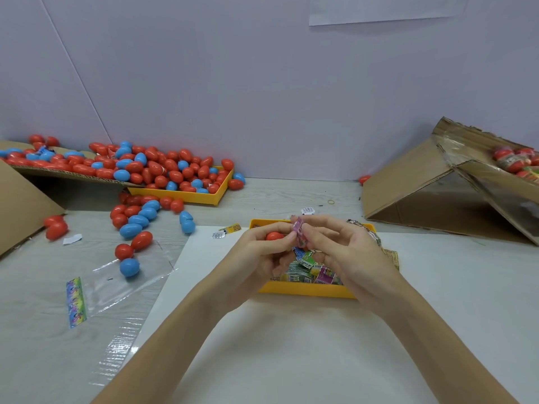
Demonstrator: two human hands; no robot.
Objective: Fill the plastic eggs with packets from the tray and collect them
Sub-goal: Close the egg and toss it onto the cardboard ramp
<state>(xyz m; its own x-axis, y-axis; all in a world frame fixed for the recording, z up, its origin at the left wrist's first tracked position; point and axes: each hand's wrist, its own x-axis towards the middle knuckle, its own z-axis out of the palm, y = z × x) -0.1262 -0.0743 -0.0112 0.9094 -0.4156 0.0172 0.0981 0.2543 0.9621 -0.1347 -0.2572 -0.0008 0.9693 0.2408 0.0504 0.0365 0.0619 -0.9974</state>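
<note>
My left hand [259, 252] grips a red plastic egg [274, 236], only its top showing between thumb and fingers. A pink packet [300, 233] stands upright between both hands, pinched by my right hand [347, 252] and touched by my left fingertips. Both hands hover over the yellow packet tray [303, 290], which holds several colourful packets [309, 271]. I cannot tell whether the egg is open or closed.
A second yellow tray [186, 195] and a cardboard flap [58, 173] at the back left carry many red and blue eggs; more eggs [137, 225] lie loose on the table. A clear plastic bag [116, 284] lies left. A cardboard box [455, 185] with filled eggs stands right.
</note>
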